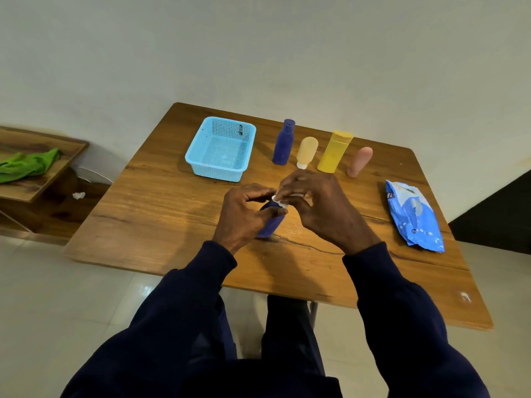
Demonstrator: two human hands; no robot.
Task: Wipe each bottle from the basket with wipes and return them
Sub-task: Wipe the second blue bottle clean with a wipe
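- Sleeves (207,282) reach over the bench (161,202); left grip (244,214) clamps the small blue bottle (270,224) near centre, steadying it.
- Right grip (316,205) pinches a wipe (280,201) onto its top.
- Basket (218,173) sits far left, probably awaiting returns.

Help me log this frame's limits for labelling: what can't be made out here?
All in the head view:
- The held blue bottle: its cap end is hidden by the left hand and right hand.
- The wipe: only a white scrap shows between the fingers.
- The dark speck on the far wall of the basket: too small to identify.
- The wipes pack: print too small to read.
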